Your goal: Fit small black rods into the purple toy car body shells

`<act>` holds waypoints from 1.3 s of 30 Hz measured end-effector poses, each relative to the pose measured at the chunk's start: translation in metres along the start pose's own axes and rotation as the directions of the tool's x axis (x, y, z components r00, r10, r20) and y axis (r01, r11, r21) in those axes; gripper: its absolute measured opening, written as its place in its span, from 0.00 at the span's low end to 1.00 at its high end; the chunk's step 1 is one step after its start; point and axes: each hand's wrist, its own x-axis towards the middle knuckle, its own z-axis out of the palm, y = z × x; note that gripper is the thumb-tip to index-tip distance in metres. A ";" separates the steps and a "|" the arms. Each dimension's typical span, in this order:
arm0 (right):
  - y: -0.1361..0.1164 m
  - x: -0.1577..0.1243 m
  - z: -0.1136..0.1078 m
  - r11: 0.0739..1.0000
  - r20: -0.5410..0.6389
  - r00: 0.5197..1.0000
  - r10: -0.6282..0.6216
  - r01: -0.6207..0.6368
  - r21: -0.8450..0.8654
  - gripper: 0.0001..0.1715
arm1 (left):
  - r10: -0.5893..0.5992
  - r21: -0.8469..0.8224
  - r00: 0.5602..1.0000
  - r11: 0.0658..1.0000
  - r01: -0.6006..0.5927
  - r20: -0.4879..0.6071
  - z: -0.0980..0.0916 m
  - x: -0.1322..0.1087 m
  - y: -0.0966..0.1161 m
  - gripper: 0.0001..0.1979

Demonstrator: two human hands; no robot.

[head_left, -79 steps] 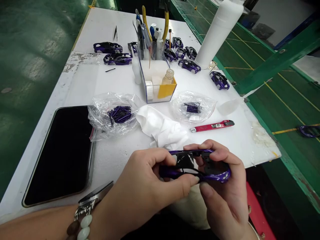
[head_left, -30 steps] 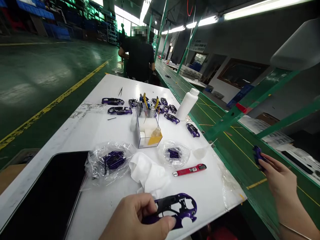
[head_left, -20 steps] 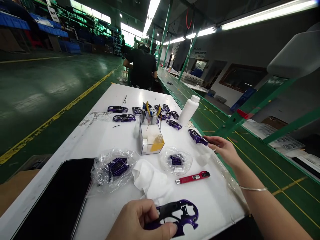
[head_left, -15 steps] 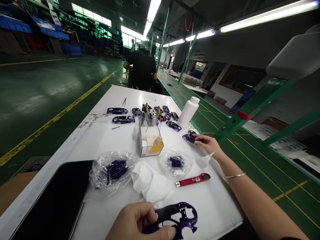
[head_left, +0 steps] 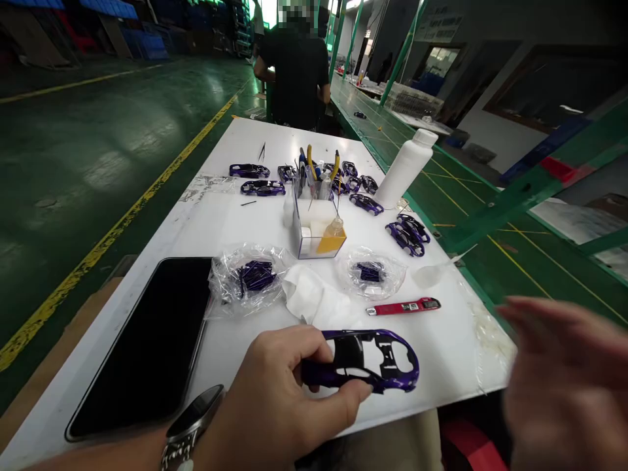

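My left hand [head_left: 279, 392] grips a glossy purple and black model car body shell [head_left: 360, 363] by its near side, just above the table's front edge. The shell is an open frame with cut-out windows, and my thumb and fingers wrap its left end. My right hand [head_left: 564, 386] is blurred at the lower right, past the table's corner, with its fingers apart and nothing visible in them. The nearest things to it are a pair of purple car shells [head_left: 405, 234] lying on the table's right side, well ahead of it.
On the white table [head_left: 456, 347] lie a black tablet [head_left: 142, 347], plastic bags of small purple parts [head_left: 248, 278], a white cloth [head_left: 314, 297], a red utility knife [head_left: 402, 306], an acrylic tool box [head_left: 318, 229], a white bottle [head_left: 405, 167] and several more shells. A co-worker [head_left: 294, 72] sits beyond.
My right hand has let go of the shell it carried, and a second shell now lies at the table's right side. That hand has come back empty toward me. My view has tilted down.
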 end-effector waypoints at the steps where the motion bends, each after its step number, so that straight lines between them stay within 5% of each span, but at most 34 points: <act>1: -0.005 -0.022 0.009 0.995 0.097 0.994 -0.055 0.047 0.087 0.24 | 0.039 0.015 0.999 0.999 -0.038 -0.014 0.001 -0.001 -0.001 0.18; 3: -0.004 -0.052 0.027 0.971 0.458 0.886 -0.071 -0.043 0.233 0.37 | 0.115 0.043 0.993 0.993 -0.113 -0.041 0.003 -0.002 -0.002 0.16; 5: 0.001 -0.062 0.039 0.949 0.588 0.807 -0.057 -0.139 0.283 0.39 | 0.184 0.065 0.980 0.982 -0.180 -0.074 0.004 -0.002 -0.002 0.15; 14: -0.008 -0.052 0.046 0.914 0.464 0.882 -0.081 -0.120 0.387 0.22 | 0.361 0.185 0.902 0.928 -0.322 -0.239 0.012 -0.012 -0.012 0.11; 19: -0.006 -0.058 0.044 0.896 0.487 0.872 -0.051 -0.175 0.408 0.21 | 0.459 0.289 0.832 0.880 -0.377 -0.311 0.009 -0.013 -0.013 0.26; 22: -0.005 -0.057 0.040 0.869 0.604 0.796 -0.043 -0.268 0.415 0.25 | 0.495 0.218 0.863 0.857 -0.466 -0.101 0.002 -0.003 -0.009 0.37; 25: -0.009 -0.056 0.039 0.859 0.626 0.779 -0.031 -0.300 0.415 0.26 | 0.420 0.010 0.898 0.905 -0.425 0.131 -0.001 0.003 -0.006 0.31; 30: -0.023 -0.059 0.046 0.905 0.484 0.869 0.099 -0.281 0.320 0.24 | 0.378 -0.066 0.922 0.925 -0.373 0.084 0.004 -0.001 -0.006 0.27; 39: -0.026 -0.066 0.041 0.830 0.582 0.800 0.148 -0.420 0.367 0.21 | 0.313 -0.035 0.944 0.950 -0.311 0.102 0.001 -0.002 0.000 0.22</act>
